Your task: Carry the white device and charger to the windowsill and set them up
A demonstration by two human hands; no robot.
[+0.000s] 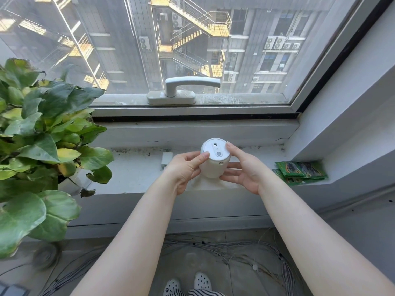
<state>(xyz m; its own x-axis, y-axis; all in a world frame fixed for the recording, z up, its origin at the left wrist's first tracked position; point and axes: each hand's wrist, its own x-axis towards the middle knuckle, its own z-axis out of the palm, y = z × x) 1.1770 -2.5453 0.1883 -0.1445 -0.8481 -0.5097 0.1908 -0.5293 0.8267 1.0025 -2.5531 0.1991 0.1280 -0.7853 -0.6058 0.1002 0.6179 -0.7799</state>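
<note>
The white device (214, 161) is a short rounded cylinder that stands on the windowsill (136, 174), its flat top showing two small round openings and a small port on its near side. My left hand (184, 169) grips its left side with the thumb on the top rim. My right hand (242, 167) holds the right side, fingers under and behind it. A small white charger block (166, 159) lies on the sill just left of my left hand, partly hidden by it.
A leafy potted plant (42, 146) in a white pot fills the left of the sill. Green packets (299, 171) lie at the right end by the wall. A window handle (181, 88) is behind. Bundled cables (235, 251) run over the floor below.
</note>
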